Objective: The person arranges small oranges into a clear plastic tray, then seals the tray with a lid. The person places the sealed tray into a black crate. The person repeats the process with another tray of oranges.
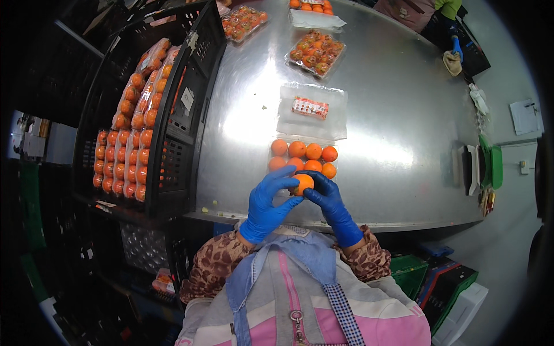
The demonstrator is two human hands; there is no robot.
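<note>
My left hand (269,203) and my right hand (331,201), both in blue gloves, hold one small orange persimmon-like fruit (304,184) between their fingertips. Beneath and beyond my hands, a clear plastic tray (339,149) contains rows of the same fruit; its near part is hidden by my hands. Just past the tray lies a clear plastic bag or film (286,124), with a red and white printed label (310,108) on it. Farther up the steel table (389,104) sits a wrapped pack of fruit (317,52).
A black plastic crate (173,142) at left holds wrapped fruit packs (125,162). Another pack (243,24) and a fruit tray (311,6) lie at the far edge. A co-worker's gloved hand (457,48) holds a cloth at upper right. Green and white boards (490,160) stand at right.
</note>
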